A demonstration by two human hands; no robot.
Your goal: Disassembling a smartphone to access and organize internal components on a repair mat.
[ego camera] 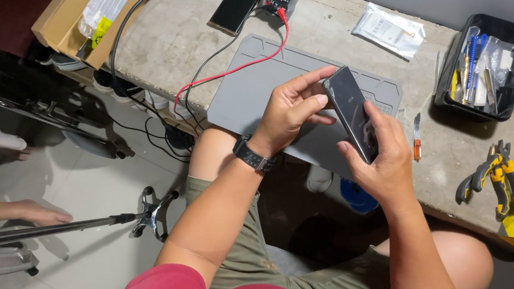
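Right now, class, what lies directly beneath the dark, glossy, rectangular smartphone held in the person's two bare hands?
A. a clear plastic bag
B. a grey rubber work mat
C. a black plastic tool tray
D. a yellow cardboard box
B: the smartphone, gripped by left hand and right hand, hangs over the grey work mat.

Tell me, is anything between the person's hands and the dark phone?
No, nothing is in between. Both the left hand and the right hand already grip the dark phone directly, holding it in the air above the grey mat.
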